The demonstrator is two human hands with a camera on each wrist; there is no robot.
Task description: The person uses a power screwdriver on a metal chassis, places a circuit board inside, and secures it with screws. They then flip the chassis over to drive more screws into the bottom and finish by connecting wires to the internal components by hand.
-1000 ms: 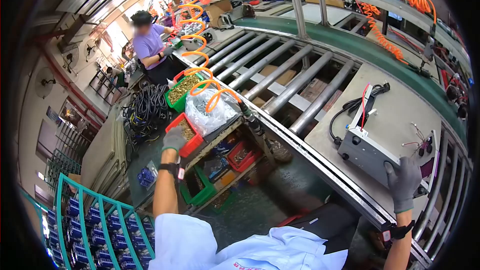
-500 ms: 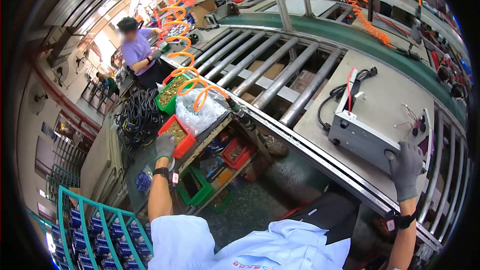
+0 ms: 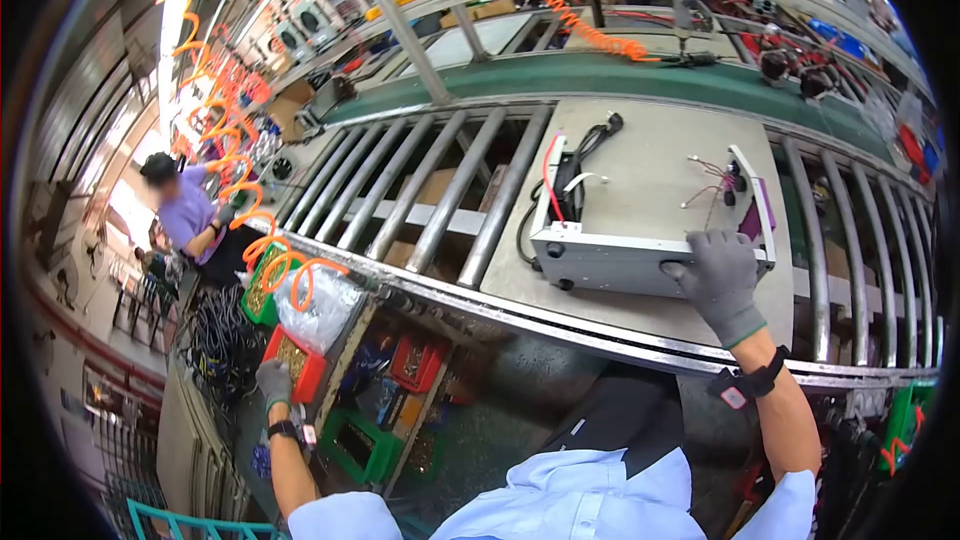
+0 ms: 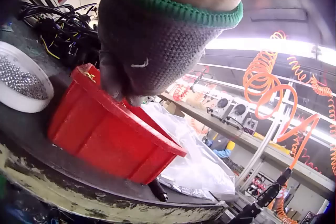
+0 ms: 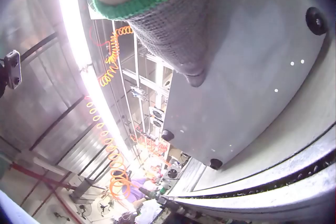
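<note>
My left hand (image 3: 272, 381), in a grey knit glove, is at a red bin (image 3: 309, 378) of small brass-coloured parts. In the left wrist view the gloved left hand (image 4: 152, 50) reaches down over the rim of the red bin (image 4: 110, 134), its fingertips partly hidden inside; I cannot tell whether they hold anything. My right hand (image 3: 722, 285), gloved alike, grips the edge of a grey metal casing (image 3: 610, 265), thumb against its outer face. The casing stands on a flat board (image 3: 640, 175), with a black power cord (image 3: 592, 145) and thin wires (image 3: 710, 180) inside.
Metal rollers (image 3: 440, 195) run left of the board, and more rollers (image 3: 850, 260) lie right. A green bin (image 3: 262, 290) and a plastic bag (image 3: 318, 305) adjoin the red bin. A white dish (image 4: 31, 100) holds small metal balls. An orange coiled hose (image 3: 250, 210) hangs nearby; a person (image 3: 190, 215) stands beyond.
The head view has swung right, so the bins and the casing appear further left. My left hand stays at the red bin and my right hand keeps its grip on the casing's edge.
</note>
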